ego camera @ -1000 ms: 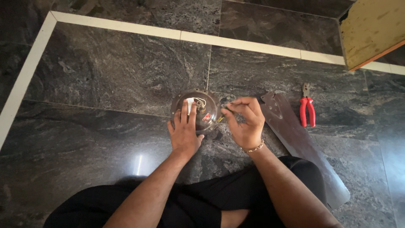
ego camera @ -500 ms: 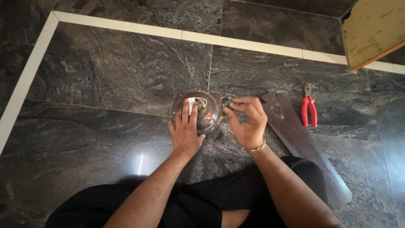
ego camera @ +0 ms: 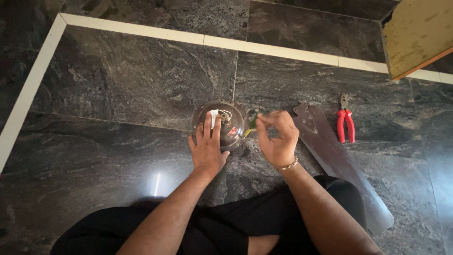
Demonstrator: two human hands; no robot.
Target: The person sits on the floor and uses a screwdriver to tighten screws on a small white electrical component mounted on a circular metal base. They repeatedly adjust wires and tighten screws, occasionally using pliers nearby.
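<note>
Where the dark marble floor [ego camera: 118, 85] is crossed by a pale inlaid strip [ego camera: 269, 48], a long brown fan blade [ego camera: 339, 165] is laid toward its right edge. A round, dark brown fan motor housing [ego camera: 222, 120], white and yellow wires showing in its open top, is pressed flat under the spread left hand [ego camera: 207, 148]. Thin green and yellow wires [ego camera: 252, 123] are pinched in the right hand [ego camera: 278, 139]. Red-handled pliers [ego camera: 345, 123] are left just beyond the blade; open floor is seen leftward.
</note>
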